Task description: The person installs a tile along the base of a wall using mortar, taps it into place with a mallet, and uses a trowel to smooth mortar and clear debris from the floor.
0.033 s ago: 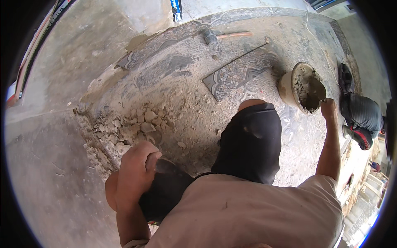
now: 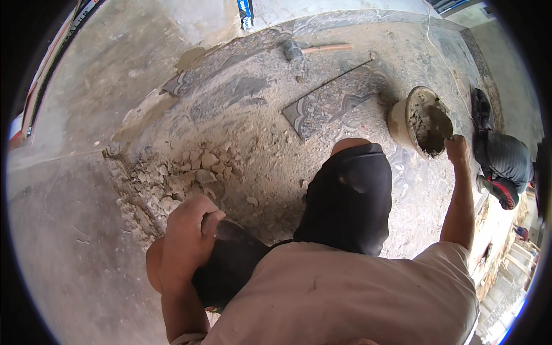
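At the right, a round bucket [image 2: 401,123] of wet grey mortar [image 2: 424,119] stands on the floor. My right hand [image 2: 457,149] is closed at its near right rim, arm stretched out. What those fingers grip is hidden, whether the rim or a tool. My left hand [image 2: 197,221] rests by my bent left knee, its fingers curled in and the thumb against them. Nothing shows between them. Broken mortar chunks [image 2: 205,168] lie just beyond that hand. Past my right knee [image 2: 351,195] is a patterned tile [image 2: 328,106] on the floor.
A hammer [image 2: 293,52] with a light wooden handle lies at the far side. A thin cable [image 2: 443,57] runs down beyond the bucket. Another person's dark-clothed leg [image 2: 506,155] and shoe are close on the right. Bare concrete [image 2: 69,230] extends along the left.
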Motion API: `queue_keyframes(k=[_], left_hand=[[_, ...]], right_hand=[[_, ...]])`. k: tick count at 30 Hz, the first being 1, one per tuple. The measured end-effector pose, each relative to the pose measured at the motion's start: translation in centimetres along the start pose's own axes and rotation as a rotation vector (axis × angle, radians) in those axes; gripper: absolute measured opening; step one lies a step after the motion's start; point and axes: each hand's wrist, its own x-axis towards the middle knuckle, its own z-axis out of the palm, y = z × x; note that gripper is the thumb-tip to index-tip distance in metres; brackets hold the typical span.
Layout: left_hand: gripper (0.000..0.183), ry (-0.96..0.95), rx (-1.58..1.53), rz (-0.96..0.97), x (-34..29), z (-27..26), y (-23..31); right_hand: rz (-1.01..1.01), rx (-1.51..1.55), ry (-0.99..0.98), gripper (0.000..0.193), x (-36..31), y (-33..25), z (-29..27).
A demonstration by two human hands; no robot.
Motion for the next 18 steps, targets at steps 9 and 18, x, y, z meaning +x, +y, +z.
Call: queue_keyframes(k=[9, 18], left_hand=[[0.016, 0.001, 0.072, -0.022, 1.2, 0.8, 0.2], [0.006, 0.063, 0.045, 0.080, 2.3, 1.5, -2.6]], right_hand=[[0.087, -0.110, -0.071, 0.041, 3.3, -0.8, 0.0], [-0.257, -0.274, -0.048, 0.030, 6.1, 0.8, 6.7]])
